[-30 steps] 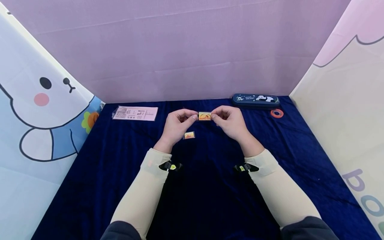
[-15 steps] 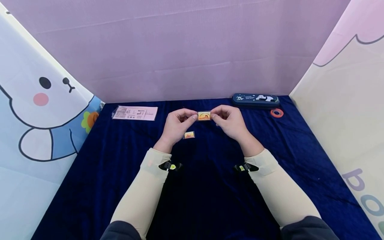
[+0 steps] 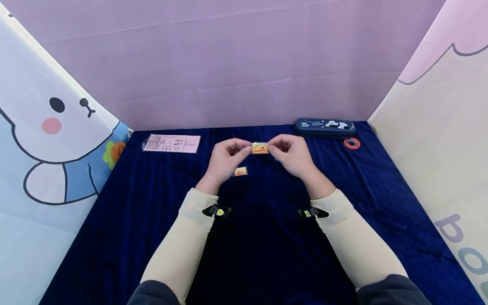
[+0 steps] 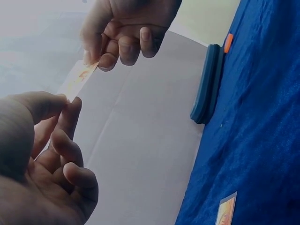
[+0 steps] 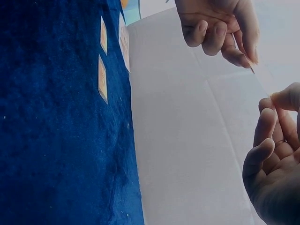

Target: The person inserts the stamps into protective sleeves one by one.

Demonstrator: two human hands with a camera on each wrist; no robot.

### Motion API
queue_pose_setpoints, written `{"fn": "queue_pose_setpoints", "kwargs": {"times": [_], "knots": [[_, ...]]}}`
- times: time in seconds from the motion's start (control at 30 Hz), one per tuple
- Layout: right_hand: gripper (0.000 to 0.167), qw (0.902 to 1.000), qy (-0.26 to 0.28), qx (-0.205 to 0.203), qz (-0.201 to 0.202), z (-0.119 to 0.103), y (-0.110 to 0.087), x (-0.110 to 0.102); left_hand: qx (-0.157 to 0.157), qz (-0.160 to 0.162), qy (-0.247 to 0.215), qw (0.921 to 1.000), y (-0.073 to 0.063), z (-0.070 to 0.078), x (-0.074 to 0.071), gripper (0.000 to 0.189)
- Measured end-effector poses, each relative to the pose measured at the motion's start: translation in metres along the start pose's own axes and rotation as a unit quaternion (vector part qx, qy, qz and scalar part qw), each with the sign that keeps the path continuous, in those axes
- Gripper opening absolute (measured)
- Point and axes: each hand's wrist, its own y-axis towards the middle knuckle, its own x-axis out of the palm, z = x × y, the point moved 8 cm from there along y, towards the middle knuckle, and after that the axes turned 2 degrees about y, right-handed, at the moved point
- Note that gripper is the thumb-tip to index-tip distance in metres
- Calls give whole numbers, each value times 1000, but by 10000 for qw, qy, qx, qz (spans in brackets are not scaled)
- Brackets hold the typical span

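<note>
You have a small orange card [image 3: 260,148] pinched between both hands, held up in the air above the dark blue cloth [image 3: 267,237], roughly midway across the table and toward its far side. Your left hand [image 3: 223,161] grips the card's left end between thumb and forefinger, the other fingers curled in loosely; your right hand [image 3: 291,154] pinches the right end the same way. In the left wrist view the card [image 4: 78,78] shows almost edge-on, spanning the gap between your two hands, and it looks thin and glossy, possibly sleeved in clear plastic.

Judging by that thinness, it should weigh next to nothing and flex easily, so a hard squeeze or any twist between your hands could bend or crease it. The shiny face is likely slippery; keep your fingertips on the short edges, where they sit now, rather than on the printed middle.

A second small card [image 3: 240,171] of the same kind lies flat on the cloth just below your left hand, not touching it. Further off, a pink printed sheet [image 3: 171,143] lies at the back left, a dark blue panda pencil case [image 3: 325,126] rests along the back wall at the right, and an orange ring [image 3: 352,144] lies just beside it.
</note>
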Motion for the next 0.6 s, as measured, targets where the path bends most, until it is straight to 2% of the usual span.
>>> {"fn": "queue_pose_setpoints", "kwargs": {"times": [0.13,0.2,0.5,0.6], "knots": [[9,10000,9,9,10,16,4,0,-11,-29,-16,10000,-2,12,1,15],[9,10000,54,-11,7,18,5,0,-1,-12,-26,10000,-2,13,1,15],[8,9998,127,-155,18,18,5,0,71,104,-24,9999,3,-6,-2,14],[8,9997,139,-179,18,19,5,0,76,89,-37,9999,-1,8,-2,13]]}}
